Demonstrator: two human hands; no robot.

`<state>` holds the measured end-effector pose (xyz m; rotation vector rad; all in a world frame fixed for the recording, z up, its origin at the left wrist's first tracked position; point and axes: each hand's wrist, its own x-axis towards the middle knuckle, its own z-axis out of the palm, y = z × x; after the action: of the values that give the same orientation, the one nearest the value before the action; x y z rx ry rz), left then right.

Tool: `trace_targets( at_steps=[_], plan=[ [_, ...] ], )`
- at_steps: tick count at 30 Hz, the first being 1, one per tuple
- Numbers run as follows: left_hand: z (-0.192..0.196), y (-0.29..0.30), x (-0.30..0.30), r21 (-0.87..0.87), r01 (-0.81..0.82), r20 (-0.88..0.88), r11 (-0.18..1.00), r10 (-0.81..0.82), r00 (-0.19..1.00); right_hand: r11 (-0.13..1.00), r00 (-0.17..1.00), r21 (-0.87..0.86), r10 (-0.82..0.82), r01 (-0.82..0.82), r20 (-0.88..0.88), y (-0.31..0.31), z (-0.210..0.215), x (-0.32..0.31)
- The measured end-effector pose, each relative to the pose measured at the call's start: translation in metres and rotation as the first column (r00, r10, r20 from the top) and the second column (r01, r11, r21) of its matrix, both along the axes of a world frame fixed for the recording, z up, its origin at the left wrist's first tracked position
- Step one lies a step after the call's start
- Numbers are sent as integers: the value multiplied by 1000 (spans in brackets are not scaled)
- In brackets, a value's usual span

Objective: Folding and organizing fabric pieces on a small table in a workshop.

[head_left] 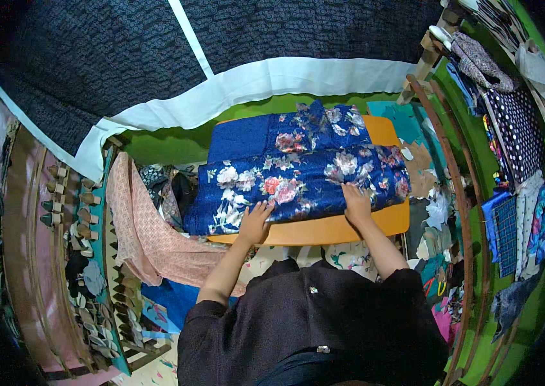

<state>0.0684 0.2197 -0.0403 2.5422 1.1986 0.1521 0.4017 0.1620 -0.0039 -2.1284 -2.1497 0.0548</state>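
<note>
A shiny dark blue fabric (311,174) with white and pink flowers lies in layers over an orange tabletop (385,222). Its far left part is plain blue, and its left edge hangs past the table. My left hand (256,219) rests flat on the near edge of the cloth, fingers spread. Farther right, my right hand (357,201) presses on the cloth near a white flower, its fingers stretched out. Neither hand grips anything.
Peach lace fabric (147,225) drapes down left of the table. Shoe racks (86,219) stand at the far left. On the right, a wooden rail (452,186) runs beside folded clothes and a polka-dot cloth (516,135). Fabric scraps and yellow-handled scissors (441,285) lie right of the table.
</note>
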Motion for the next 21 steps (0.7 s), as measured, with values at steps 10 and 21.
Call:
trace_targets(
  at_steps=[10, 21],
  plan=[
    [111, 36, -21, -754, 128, -130, 644, -338, 932, 702, 962, -661, 148, -265, -229, 3, 72, 10],
    [167, 160, 34, -729, 193, -310, 656, -569, 762, 481, 952, -823, 123, -304, -280, 85, 114, 52]
  ],
)
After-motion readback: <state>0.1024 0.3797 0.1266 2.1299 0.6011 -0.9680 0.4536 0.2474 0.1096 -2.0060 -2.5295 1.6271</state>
